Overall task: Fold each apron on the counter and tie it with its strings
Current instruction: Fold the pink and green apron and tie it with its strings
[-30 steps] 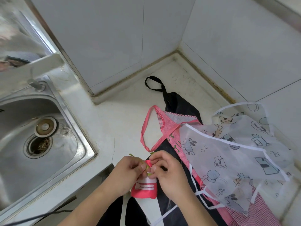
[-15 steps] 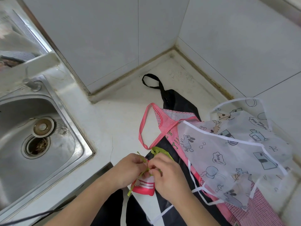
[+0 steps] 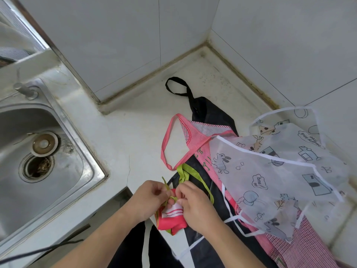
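A small folded pink-red apron bundle (image 3: 171,219) with white stripes lies at the counter's front edge. Its lime-green strings (image 3: 190,174) loop out over the black apron. My left hand (image 3: 147,198) pinches one green string end above the bundle. My right hand (image 3: 195,202) pinches the string at the bundle's top, its fingers close against the left hand's. Behind lie a black apron (image 3: 208,115) with a neck loop, a pink checked apron (image 3: 195,134), and a translucent white cartoon-print apron (image 3: 270,171) on top, all unfolded.
A steel sink (image 3: 38,151) with a drain strainer lies to the left, its tap base (image 3: 26,90) at the back. Tiled walls (image 3: 125,35) meet in the corner behind the white counter (image 3: 123,136). A dark cable (image 3: 38,252) runs below the counter edge.
More green string has come out into a loop over the black apron. Both hands stay on the bundle, working the string; the left now holds a string end up.
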A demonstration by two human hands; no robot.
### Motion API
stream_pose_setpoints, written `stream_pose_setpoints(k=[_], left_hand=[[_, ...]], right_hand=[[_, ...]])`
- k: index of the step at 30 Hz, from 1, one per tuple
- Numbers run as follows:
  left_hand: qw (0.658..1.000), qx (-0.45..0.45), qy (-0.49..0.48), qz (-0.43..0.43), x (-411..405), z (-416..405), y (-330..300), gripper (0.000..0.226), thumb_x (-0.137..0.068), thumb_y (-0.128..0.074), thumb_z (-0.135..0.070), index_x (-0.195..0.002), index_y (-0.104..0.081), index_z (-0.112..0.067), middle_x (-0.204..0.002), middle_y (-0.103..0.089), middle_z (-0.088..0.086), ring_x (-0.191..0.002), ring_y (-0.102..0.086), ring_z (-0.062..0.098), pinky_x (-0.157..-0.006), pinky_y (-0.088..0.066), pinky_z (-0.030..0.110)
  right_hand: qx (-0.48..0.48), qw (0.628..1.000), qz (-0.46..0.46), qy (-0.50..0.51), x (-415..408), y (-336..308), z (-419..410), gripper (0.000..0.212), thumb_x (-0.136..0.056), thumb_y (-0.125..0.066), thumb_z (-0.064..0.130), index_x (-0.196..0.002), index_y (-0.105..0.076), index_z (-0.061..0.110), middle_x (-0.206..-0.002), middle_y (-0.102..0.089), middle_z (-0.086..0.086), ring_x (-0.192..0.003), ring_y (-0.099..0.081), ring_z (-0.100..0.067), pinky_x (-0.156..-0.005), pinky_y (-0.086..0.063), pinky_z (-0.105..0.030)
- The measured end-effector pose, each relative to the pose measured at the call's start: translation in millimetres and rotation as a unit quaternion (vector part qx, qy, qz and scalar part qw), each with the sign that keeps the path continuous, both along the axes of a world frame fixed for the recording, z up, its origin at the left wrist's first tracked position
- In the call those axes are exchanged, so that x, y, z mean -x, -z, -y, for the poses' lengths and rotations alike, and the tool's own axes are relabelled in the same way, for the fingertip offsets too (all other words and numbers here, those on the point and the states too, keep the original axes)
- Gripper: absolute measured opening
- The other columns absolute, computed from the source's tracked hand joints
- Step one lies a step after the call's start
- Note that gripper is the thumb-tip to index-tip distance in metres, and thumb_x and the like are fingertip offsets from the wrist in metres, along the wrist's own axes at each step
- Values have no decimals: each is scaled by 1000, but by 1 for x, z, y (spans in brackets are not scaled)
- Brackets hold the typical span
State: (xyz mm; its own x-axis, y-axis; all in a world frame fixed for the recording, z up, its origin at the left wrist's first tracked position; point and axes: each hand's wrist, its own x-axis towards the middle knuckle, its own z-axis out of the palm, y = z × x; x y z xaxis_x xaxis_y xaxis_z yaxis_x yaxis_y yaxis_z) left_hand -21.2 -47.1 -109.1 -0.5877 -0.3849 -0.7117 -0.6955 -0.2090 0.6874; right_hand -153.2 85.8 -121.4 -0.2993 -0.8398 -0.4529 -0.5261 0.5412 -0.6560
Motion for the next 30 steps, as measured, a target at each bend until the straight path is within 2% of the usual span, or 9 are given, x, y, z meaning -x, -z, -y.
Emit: stream_pose_setpoints(k=[3, 6, 7, 10, 13, 18, 22, 26, 30], left_hand=[[1000, 24, 9, -3, 1, -2, 2, 11, -101, -61, -6, -97, -71, -7, -77, -78, 5, -68, -70, 10, -66, -54, 24], [999, 39, 13, -2, -1, -3, 7, 4, -98, -64, -11, -99, -66, -15, -77, -75, 15, -66, -68, 17, -72, -57, 43], [999, 37, 15, -2, -1, -4, 7, 6, -97, -65, -12, -101, -64, -16, -77, -74, 17, -66, -67, 17, -74, -57, 43], [999, 35, 29, 6, 0, -5, 8, 13, -94, -66, -13, -104, -62, -19, -78, -73, 18, -64, -64, 13, -67, -53, 34], [998, 31, 51, 24, 0, -3, 9, 13, -90, -64, -13, -101, -65, -20, -77, -74, 14, -61, -60, 10, -62, -48, 31], [994, 33, 95, 41, 0, 1, 8, 5, -90, -64, -14, -88, -69, -16, -67, -65, 0, -62, -56, 9, -62, -47, 29], [993, 29, 107, 50, 2, -4, 8, 14, -86, -76, -23, -97, -68, -22, -81, -74, -2, -69, -65, 5, -65, -51, 22], [983, 148, 94, 62, 3, -13, 1, 25, -82, -83, -33, -101, -66, -29, -89, -71, -12, -82, -68, 2, -69, -55, 17], [976, 208, 38, 51, 2, -27, -2, 20, -85, -77, -22, -99, -64, -29, -84, -71, -13, -79, -68, 2, -72, -57, 20]], right_hand=[[-1, 999, 39, 31, 0, -3, -2, 27, -98, -61, 9, -86, -48, 30, -96, -51, 14, -78, -54, -7, -69, -47, -19], [5, 994, 87, 63, -1, -8, -1, 19, -96, -69, 21, -97, -56, 34, -88, -57, 4, -66, -55, -9, -64, -50, -19], [3, 993, 98, 64, -1, -9, -1, 20, -96, -70, 22, -100, -56, 35, -88, -58, 4, -63, -55, -9, -63, -50, -18], [-2, 993, 105, 62, -2, -10, 3, 25, -95, -72, 15, -99, -56, 34, -95, -60, 16, -72, -58, -8, -66, -54, -20], [4, 994, 86, 68, -1, -10, 4, 24, -91, -74, 10, -91, -61, 30, -92, -61, 16, -85, -61, -7, -73, -58, -24], [-1, 995, 75, 65, 1, -7, 4, 22, -88, -74, 5, -86, -70, 27, -84, -67, 12, -82, -64, -5, -70, -56, -17], [-5, 996, 55, 68, 1, -4, 4, 20, -88, -73, 3, -80, -72, 22, -82, -65, 9, -80, -63, -6, -66, -54, -17], [6, 998, 23, 66, -2, -2, 4, 21, -91, -69, 4, -80, -69, 22, -84, -62, 11, -81, -62, -6, -68, -56, -19], [7, 996, 21, 89, -6, -3, 5, 18, -94, -67, 6, -85, -70, 21, -88, -61, 14, -84, -62, -4, -74, -58, -22]])
